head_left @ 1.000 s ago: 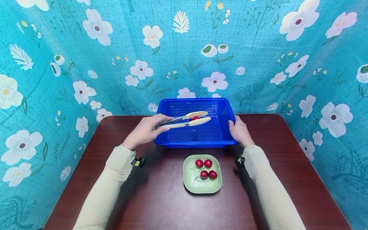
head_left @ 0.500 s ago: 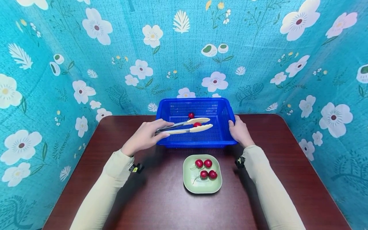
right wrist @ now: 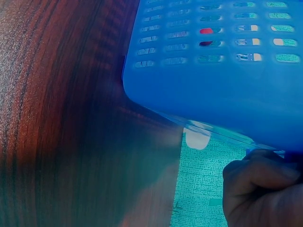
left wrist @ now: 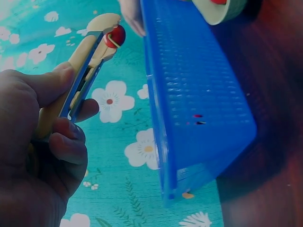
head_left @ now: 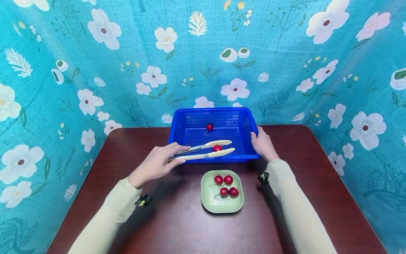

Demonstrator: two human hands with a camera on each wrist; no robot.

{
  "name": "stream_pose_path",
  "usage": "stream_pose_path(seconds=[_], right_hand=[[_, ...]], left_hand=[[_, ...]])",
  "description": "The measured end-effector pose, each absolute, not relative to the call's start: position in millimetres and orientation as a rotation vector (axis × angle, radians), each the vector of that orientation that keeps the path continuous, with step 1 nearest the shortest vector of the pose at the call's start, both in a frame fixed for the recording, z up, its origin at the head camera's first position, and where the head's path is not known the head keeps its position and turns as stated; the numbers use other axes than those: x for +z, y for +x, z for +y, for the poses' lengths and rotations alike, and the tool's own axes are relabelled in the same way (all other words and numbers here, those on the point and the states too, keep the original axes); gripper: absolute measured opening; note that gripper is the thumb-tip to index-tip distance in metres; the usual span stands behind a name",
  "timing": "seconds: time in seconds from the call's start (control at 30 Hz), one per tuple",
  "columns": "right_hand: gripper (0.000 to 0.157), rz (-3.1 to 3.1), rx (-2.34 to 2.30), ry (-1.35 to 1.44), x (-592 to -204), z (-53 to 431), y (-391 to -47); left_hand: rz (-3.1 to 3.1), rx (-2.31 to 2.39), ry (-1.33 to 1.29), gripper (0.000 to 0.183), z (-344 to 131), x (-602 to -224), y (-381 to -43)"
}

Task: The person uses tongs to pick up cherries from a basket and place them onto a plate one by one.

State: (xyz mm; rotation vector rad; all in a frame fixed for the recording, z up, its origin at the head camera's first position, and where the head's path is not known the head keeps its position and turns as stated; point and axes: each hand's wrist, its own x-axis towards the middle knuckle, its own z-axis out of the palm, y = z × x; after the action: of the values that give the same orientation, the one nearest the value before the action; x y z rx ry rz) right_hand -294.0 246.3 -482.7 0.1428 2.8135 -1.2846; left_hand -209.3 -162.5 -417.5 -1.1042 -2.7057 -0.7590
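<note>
My left hand (head_left: 157, 163) grips a pair of tongs (head_left: 200, 152) with cream tips. Pinched between those tips is a cherry (head_left: 217, 148), whose stem shows in the left wrist view. The tongs hang over the near part of a blue plastic basket (head_left: 252, 121). Another cherry (head_left: 209, 127) lies inside, toward the basket's back wall. My right hand (head_left: 264, 144) holds the basket by its right rim, thumb on the inner side. In front of the basket, a pale green plate (head_left: 206, 206) carries several cherries (head_left: 224, 192) with stems.
Basket and plate stand on a dark reddish-brown wooden table (head_left: 177, 225). A turquoise floral cloth (head_left: 190, 53) hangs behind the table and along both sides. The plate sits close to the basket's near wall.
The tongs with their cherry have come back toward me, from the basket's middle to its near side. The cherry inside the basket has come into full view. My right hand stays on the rim.
</note>
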Motion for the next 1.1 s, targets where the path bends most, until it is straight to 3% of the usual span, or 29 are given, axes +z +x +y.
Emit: stream_pose_path(seconds=[0.5, 1.1], right_hand=[[0.057, 2.82, -1.286, 0.158, -482.4, 244.8, -294.6], [0.057, 2.809, -1.282, 0.156, -481.9, 245.1, -293.7]], left_hand=[[-2.722, -0.853, -1.232, 0.044, -162.6, -442.6, -180.7], [-2.771, -0.887, -1.414, 0.038, -170.8, -467.9, -182.2]])
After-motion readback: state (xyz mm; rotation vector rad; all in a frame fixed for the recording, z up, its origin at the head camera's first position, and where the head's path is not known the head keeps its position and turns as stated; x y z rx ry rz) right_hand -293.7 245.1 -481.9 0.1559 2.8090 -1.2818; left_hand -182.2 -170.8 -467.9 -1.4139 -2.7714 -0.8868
